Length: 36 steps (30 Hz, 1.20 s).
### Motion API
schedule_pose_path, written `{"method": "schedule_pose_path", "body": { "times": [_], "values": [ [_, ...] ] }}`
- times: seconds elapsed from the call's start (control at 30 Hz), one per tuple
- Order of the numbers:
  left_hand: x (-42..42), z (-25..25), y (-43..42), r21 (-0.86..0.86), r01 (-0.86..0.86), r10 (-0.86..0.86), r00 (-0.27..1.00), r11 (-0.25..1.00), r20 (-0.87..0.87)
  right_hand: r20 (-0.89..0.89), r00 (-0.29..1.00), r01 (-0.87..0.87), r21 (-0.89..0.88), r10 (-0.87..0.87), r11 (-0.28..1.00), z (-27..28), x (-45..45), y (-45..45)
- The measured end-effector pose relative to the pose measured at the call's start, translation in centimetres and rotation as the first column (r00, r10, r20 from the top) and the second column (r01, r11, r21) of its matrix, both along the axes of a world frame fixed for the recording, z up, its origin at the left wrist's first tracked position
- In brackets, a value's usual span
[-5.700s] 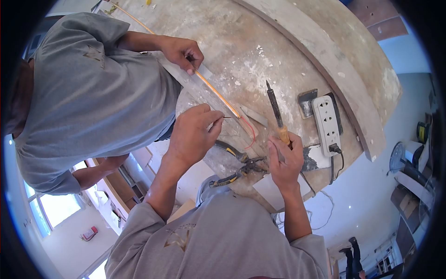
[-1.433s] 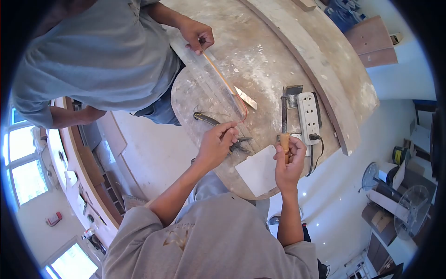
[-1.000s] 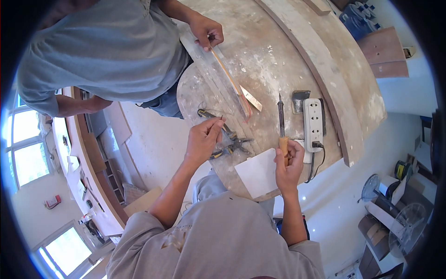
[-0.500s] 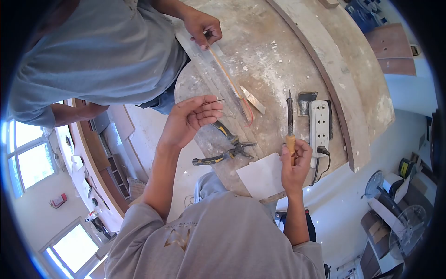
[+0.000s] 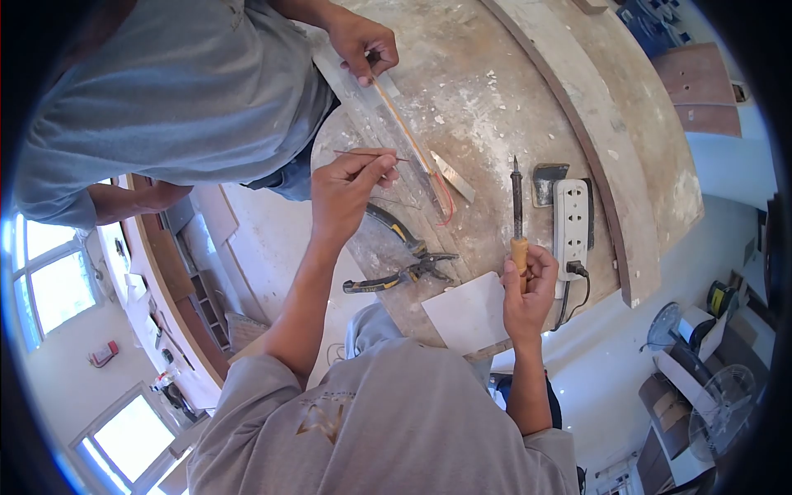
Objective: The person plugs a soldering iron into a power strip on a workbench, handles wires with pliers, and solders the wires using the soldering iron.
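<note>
My left hand (image 5: pixel 342 194) pinches a thin wire (image 5: pixel 355 153) between thumb and fingertips, above the near edge of the table. In my right hand (image 5: pixel 532 289) is a soldering iron (image 5: pixel 518 210), gripped by its wooden handle with the tip pointing away from me. A narrow light strip (image 5: pixel 403 128) with red wires (image 5: pixel 451 206) at its near end lies beyond my left hand. A co-worker's hand (image 5: pixel 363 45) holds its far end. Yellow-and-black pliers (image 5: pixel 412 247) lie open between my hands, and white paper (image 5: pixel 469 312) sits beside my right hand.
A white power strip (image 5: pixel 571 219) with a black plug stands right of the iron, beside a small dark block (image 5: pixel 546 183). A curved wooden piece (image 5: pixel 577 140) runs along the table (image 5: pixel 487 49). A flat metallic piece (image 5: pixel 452 176) lies near the strip. The co-worker stands at left.
My left hand has turned over and moved slightly right and away from me, with the wire now level in its fingers. The right hand and iron stay nearly still.
</note>
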<state>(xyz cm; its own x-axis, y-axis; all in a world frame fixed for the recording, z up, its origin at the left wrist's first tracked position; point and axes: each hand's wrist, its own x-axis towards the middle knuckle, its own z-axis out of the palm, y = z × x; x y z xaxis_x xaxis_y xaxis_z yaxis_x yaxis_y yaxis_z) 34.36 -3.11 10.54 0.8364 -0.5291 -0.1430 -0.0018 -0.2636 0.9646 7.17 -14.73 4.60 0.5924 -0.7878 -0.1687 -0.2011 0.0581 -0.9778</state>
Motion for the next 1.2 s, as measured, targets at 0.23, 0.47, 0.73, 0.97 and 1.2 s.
{"method": "schedule_pose_path", "body": {
  "times": [0.23, 0.47, 0.73, 0.97, 1.2],
  "values": [
    [0.7, 0.4, -1.7, 0.107, 0.088, -0.111, 0.966, 0.990, 0.233, -0.004, 1.000, -0.004, -0.014, 0.004, 1.000, -0.1, 0.1, 0.1],
    [1.0, -0.5, -2.1, 0.109, 0.135, -0.162, 0.943, 0.985, 0.291, 0.010, 1.000, -0.010, -0.001, 0.010, 1.000, 0.0, 0.2, 0.2],
    [0.6, -0.6, -2.2, 0.112, 0.108, -0.137, 0.945, 0.988, 0.295, 0.014, 1.000, 0.001, 0.026, -0.001, 1.000, 0.5, 0.5, 0.2],
    [0.5, -1.1, -2.2, 0.104, 0.104, -0.131, 0.943, 0.989, 0.305, 0.009, 1.000, 0.008, 0.020, -0.008, 1.000, 0.4, 0.5, 0.2],
    [0.2, -1.2, -2.3, 0.111, 0.082, -0.111, 0.953, 0.990, 0.283, 0.007, 1.000, -0.002, 0.006, 0.002, 1.000, 0.4, 0.5, 0.2]
  ]
}}
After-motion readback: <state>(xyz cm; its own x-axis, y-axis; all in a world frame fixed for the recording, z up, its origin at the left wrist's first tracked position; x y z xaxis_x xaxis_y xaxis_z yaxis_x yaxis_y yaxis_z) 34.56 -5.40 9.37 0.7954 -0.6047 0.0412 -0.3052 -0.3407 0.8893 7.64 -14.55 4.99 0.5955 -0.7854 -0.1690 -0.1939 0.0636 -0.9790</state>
